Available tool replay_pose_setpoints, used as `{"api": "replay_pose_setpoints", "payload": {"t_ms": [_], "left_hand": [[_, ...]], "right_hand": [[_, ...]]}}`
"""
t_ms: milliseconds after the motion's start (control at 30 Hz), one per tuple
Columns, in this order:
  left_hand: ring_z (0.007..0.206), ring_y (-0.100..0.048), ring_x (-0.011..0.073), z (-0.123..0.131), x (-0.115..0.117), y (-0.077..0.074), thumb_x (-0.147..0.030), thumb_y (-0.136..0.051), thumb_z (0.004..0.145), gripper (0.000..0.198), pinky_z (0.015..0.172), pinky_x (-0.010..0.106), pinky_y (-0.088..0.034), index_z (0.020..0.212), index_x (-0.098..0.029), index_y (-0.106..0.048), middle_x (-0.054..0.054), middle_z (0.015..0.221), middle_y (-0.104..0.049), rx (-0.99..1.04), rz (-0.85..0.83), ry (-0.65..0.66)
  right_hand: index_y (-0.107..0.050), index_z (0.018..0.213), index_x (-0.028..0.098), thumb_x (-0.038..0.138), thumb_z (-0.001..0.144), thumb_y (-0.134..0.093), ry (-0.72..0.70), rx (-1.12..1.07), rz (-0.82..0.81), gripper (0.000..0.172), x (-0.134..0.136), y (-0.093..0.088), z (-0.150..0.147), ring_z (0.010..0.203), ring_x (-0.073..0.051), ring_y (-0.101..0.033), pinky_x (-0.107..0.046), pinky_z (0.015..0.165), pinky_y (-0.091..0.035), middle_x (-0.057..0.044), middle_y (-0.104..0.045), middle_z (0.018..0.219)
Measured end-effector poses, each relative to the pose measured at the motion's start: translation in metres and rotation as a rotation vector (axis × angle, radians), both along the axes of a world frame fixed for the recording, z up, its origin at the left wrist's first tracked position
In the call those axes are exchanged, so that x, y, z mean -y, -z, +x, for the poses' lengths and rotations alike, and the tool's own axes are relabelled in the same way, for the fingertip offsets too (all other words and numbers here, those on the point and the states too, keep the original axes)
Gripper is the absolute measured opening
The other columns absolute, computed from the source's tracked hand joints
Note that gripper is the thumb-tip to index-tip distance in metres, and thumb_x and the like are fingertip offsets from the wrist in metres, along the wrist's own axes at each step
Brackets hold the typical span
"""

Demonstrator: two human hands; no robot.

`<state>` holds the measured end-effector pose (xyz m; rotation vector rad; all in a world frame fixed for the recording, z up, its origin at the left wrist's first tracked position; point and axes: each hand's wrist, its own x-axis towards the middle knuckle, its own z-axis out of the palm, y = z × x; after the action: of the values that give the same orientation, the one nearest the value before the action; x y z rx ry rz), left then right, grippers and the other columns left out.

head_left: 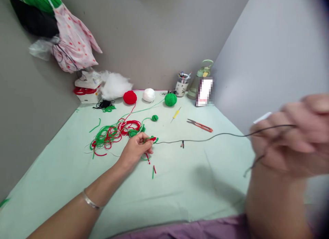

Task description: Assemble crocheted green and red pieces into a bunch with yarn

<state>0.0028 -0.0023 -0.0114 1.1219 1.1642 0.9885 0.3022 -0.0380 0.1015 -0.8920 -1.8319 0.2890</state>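
My left hand [138,146] pinches a small red and green crocheted piece [153,140] just above the table. A black thread [200,140] runs from that piece to my right hand [290,139], raised at the right and smeared by motion. The right fingers are curled round the thread, and a short tail of it hangs below them. Whether a needle is in the right fingers cannot be made out. Beside the left hand lies a tangle of red, green and white yarn [110,136]. Short red and green yarn scraps [154,171] rest below it.
Red [130,97], white [148,95] and green yarn balls [170,99] line the back. Orange thread snips [199,125] and a yellow-handled crochet hook [176,113] lie before a pen cup [182,85], a bottle [195,84] and a phone [205,92]. White stuffing [115,85] sits back left.
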Motion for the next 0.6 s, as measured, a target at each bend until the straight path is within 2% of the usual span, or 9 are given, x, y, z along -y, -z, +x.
{"api": "replay_pose_setpoints", "payload": {"t_ms": [33, 67, 133, 167, 233, 333, 467, 600], "left_hand": [[0.058, -0.06, 0.0114, 0.0, 0.001, -0.001, -0.035, -0.072, 0.074, 0.025, 0.063, 0.025, -0.048, 0.074, -0.018, -0.054, -0.003, 0.06, -0.062, 0.026, -0.011, 0.006], [0.059, -0.06, 0.0115, 0.0, 0.002, -0.002, -0.037, -0.073, 0.075, 0.026, 0.064, 0.025, -0.049, 0.074, -0.018, -0.055, -0.003, 0.061, -0.063, 0.047, -0.02, 0.015], [0.061, -0.061, 0.0118, 0.001, 0.003, -0.004, -0.039, -0.074, 0.076, 0.028, 0.065, 0.026, -0.05, 0.076, -0.018, -0.056, -0.002, 0.063, -0.064, 0.071, -0.033, 0.041], [0.061, -0.061, 0.0121, 0.001, 0.004, -0.004, -0.039, -0.074, 0.075, 0.028, 0.066, 0.026, -0.05, 0.076, -0.017, -0.057, -0.002, 0.063, -0.064, 0.076, -0.037, 0.051], [0.062, -0.061, 0.0125, 0.001, 0.005, -0.006, -0.039, -0.076, 0.075, 0.029, 0.067, 0.027, -0.051, 0.076, -0.017, -0.057, -0.002, 0.064, -0.063, 0.079, -0.044, 0.067], [0.064, -0.062, 0.0128, 0.001, 0.006, -0.009, -0.04, -0.076, 0.075, 0.03, 0.068, 0.027, -0.051, 0.076, -0.018, -0.056, -0.003, 0.066, -0.062, 0.083, -0.046, 0.085], [0.066, -0.063, 0.0127, 0.002, 0.007, -0.011, -0.04, -0.074, 0.077, 0.028, 0.07, 0.027, -0.049, 0.078, -0.018, -0.056, -0.003, 0.067, -0.062, 0.059, -0.034, 0.104], [0.065, -0.062, 0.0127, 0.002, 0.007, -0.011, -0.04, -0.073, 0.077, 0.028, 0.068, 0.027, -0.048, 0.078, -0.018, -0.056, -0.004, 0.068, -0.061, 0.036, -0.023, 0.115]], "right_hand": [[-0.068, 0.092, 0.036, 0.05, 0.102, -0.037, -0.031, -0.194, -0.095, 0.036, -0.004, 0.002, -0.013, 0.041, -0.01, -0.028, -0.032, 0.046, -0.017, 0.002, -0.046, 0.058], [-0.068, 0.088, 0.034, 0.044, 0.098, -0.052, -0.081, -0.28, -0.149, 0.022, -0.008, 0.006, -0.027, 0.046, -0.011, -0.036, -0.03, 0.046, -0.023, 0.001, -0.048, 0.062], [-0.069, 0.081, 0.027, 0.029, 0.091, -0.066, -0.147, -0.134, -0.221, 0.011, -0.013, 0.018, -0.053, 0.065, -0.014, -0.054, -0.03, 0.055, -0.038, -0.002, -0.057, 0.074], [-0.07, 0.084, 0.025, 0.024, 0.091, -0.066, -0.134, 0.004, -0.221, 0.008, -0.015, 0.026, -0.064, 0.071, -0.015, -0.057, -0.03, 0.059, -0.042, -0.003, -0.06, 0.081], [-0.07, 0.09, 0.022, 0.019, 0.093, -0.061, -0.102, 0.267, -0.104, 0.01, -0.017, 0.043, -0.079, 0.072, -0.014, -0.056, -0.028, 0.063, -0.044, -0.004, -0.06, 0.082], [-0.069, 0.085, 0.018, 0.016, 0.096, -0.052, 0.0, 0.522, 0.058, 0.02, -0.018, 0.063, -0.09, 0.069, -0.013, -0.054, -0.025, 0.06, -0.041, -0.004, -0.058, 0.078], [-0.067, 0.08, 0.017, 0.014, 0.096, -0.05, 0.036, 0.626, 0.141, 0.024, -0.019, 0.072, -0.093, 0.068, -0.012, -0.053, -0.024, 0.059, -0.039, -0.004, -0.057, 0.074], [-0.065, 0.078, 0.017, 0.013, 0.095, -0.049, 0.04, 0.67, 0.115, 0.023, -0.02, 0.073, -0.093, 0.071, -0.013, -0.053, -0.024, 0.06, -0.037, -0.003, -0.057, 0.074]]}}
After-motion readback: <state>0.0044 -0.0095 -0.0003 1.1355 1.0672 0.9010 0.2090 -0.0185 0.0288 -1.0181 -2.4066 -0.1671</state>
